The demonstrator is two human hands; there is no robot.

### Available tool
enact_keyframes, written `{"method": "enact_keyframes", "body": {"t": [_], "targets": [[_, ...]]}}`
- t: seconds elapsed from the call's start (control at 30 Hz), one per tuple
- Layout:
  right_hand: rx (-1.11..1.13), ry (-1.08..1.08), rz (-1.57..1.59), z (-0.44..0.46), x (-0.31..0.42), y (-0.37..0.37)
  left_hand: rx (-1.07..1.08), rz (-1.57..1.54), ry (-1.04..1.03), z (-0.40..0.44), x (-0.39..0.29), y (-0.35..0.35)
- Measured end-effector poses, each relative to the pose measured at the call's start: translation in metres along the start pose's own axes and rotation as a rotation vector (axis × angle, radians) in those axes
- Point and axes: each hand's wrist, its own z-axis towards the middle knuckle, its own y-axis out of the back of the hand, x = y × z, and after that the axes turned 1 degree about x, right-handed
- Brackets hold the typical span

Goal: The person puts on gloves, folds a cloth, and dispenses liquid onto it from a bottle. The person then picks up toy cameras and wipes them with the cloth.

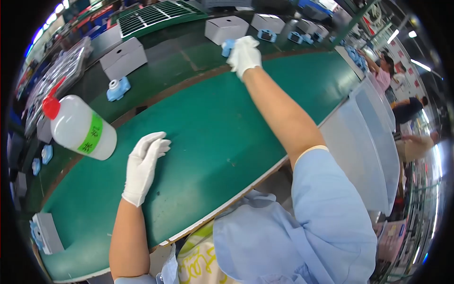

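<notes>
My left hand (144, 168), in a white glove, rests over the green table (198, 189) with its fingers apart and nothing in them. My right hand (245, 56), also gloved, reaches to the far side, its fingers closed round a light blue camera (228, 48) that shows at their left edge. Just behind that hand sits a white box (226, 29) with a dark hole. A second blue camera (118, 88) lies beside another white box (124, 57) at the upper left.
A spray bottle (78, 127) with a red top stands left of my left hand. More blue cameras (267, 35) and boxes (267, 22) line the dark belt. Another box (48, 233) is at the lower left. Clear plastic bins (354, 146) and people (382, 73) are at the right.
</notes>
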Motion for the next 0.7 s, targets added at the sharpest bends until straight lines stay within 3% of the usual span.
{"method": "enact_keyframes", "body": {"t": [0.07, 0.1, 0.2, 0.27, 0.3, 0.33, 0.4, 0.5, 0.6, 0.7], "targets": [[-0.255, 0.443, -0.319, 0.054, -0.006, 0.009, -0.004, -0.066, 0.023, 0.003, 0.003, -0.004], [-0.237, 0.632, -0.476, 0.079, -0.006, 0.013, 0.007, -0.038, 0.012, 0.004, 0.003, -0.006], [-0.162, 0.732, -0.971, 0.090, 0.006, 0.012, 0.025, -0.021, 0.003, 0.004, 0.005, -0.006], [0.234, 0.539, -1.220, 0.114, -0.024, 0.013, 0.033, -0.027, -0.006, 0.007, 0.009, -0.007], [0.210, 0.796, -1.259, 0.131, -0.055, 0.011, 0.037, -0.029, -0.002, 0.007, 0.008, -0.008], [0.275, 0.590, -1.393, 0.091, -0.031, -0.002, 0.040, -0.026, 0.005, 0.008, 0.008, -0.009], [0.203, 0.708, -1.562, 0.080, -0.032, -0.006, 0.049, -0.023, 0.016, 0.011, 0.008, -0.011], [0.195, 0.822, -1.482, 0.088, -0.032, 0.000, 0.040, -0.064, 0.005, 0.011, 0.010, -0.015], [0.354, 0.475, -1.112, 0.086, -0.027, -0.004, 0.045, -0.087, -0.015, 0.019, 0.013, -0.015], [0.653, -0.033, -0.227, 0.039, -0.027, -0.020, 0.071, -0.087, 0.009, 0.017, 0.009, -0.015]]}}
